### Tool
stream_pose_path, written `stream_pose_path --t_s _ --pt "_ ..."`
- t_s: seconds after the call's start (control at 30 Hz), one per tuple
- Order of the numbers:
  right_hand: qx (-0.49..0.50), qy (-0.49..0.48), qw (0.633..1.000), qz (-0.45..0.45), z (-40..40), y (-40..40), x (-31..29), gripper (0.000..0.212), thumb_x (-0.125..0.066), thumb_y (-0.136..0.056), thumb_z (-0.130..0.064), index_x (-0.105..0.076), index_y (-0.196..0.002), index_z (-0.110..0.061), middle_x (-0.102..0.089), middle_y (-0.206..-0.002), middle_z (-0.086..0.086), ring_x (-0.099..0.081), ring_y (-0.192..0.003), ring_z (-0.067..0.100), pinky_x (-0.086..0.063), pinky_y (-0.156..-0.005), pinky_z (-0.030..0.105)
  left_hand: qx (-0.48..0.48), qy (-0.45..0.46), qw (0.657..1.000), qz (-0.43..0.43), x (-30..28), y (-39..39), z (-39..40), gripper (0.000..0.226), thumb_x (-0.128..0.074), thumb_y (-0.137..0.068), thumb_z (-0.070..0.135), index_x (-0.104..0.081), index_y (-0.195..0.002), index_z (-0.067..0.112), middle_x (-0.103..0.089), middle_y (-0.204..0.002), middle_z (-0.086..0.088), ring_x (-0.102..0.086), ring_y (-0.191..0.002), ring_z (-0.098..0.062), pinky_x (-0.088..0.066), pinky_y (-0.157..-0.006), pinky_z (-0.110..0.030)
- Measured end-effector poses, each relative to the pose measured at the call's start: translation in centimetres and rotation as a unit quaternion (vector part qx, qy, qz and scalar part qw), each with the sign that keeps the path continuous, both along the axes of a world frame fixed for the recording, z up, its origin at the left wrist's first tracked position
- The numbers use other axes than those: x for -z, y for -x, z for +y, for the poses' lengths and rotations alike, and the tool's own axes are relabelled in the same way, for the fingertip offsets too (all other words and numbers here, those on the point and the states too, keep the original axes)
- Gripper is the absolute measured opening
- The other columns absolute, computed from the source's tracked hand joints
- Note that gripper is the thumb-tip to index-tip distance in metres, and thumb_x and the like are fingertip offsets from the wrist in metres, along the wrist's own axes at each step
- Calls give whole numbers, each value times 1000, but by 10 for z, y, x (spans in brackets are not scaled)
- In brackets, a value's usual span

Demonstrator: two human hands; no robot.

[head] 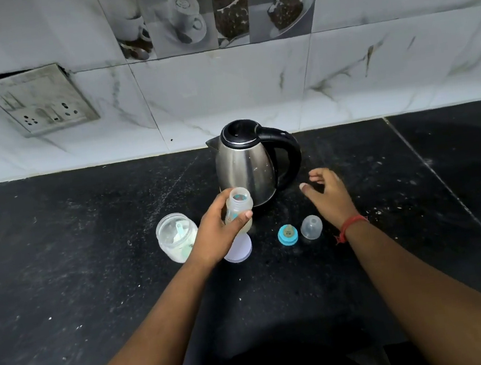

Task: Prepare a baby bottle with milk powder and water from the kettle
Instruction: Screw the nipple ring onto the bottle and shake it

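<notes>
My left hand [218, 233] grips an open baby bottle [238, 205], its mouth uncovered, just in front of the steel kettle [246, 166]. The kettle stands on the black counter with its lid down and its black handle [290, 152] pointing right. My right hand [328, 194] hovers open, fingers spread, just below and right of that handle, touching nothing. An open jar of milk powder [176, 235] with a blue scoop inside stands left of my left hand. The bottle's teat in its blue ring [288, 234] and a clear cap [311, 226] lie by my right wrist.
A pale round lid [238, 250] lies on the black counter [93, 276] under my left hand. A wall socket plate [38, 101] sits on the tiled wall at upper left. The tiled wall [341, 79] rises right behind the kettle.
</notes>
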State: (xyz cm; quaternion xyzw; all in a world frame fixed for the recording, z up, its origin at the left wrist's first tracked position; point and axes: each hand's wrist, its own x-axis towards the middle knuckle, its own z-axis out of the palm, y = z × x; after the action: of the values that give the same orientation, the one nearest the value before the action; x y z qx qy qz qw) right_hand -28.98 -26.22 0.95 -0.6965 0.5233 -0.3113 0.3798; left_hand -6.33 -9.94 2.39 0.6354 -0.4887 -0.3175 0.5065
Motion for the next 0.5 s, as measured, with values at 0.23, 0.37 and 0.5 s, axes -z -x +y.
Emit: stream_pose_path --t_s 0.23,0.37,0.5 --pt "-196 136 929 282 41 7 26 78 -72 -81 -62 -51 -141 -16 -58 -137 3 -41 -137 21 -23 -122 39 15 -11 1000 -9 14 13 9 42 -74 -87 51 -59 -126 51 -67 -125 21 -63 -119 -3 -50 -102 -31" --pt "-223 187 878 379 53 -2 40 96 -72 -80 -62 -33 -153 -13 -58 -140 4 -43 -138 22 -8 -128 45 22 -24 999 -6 19 18 16 44 -74 -88 47 -58 -129 49 -67 -126 24 -62 -120 1 -48 -99 -25" --pt "-206 222 871 387 59 -10 41 85 -73 -85 -44 -34 -152 -10 -62 -131 8 -51 -130 23 -5 -129 41 22 -28 999 8 20 21 25 44 -75 -90 37 -59 -130 45 -67 -123 26 -62 -117 4 -44 -95 -7"
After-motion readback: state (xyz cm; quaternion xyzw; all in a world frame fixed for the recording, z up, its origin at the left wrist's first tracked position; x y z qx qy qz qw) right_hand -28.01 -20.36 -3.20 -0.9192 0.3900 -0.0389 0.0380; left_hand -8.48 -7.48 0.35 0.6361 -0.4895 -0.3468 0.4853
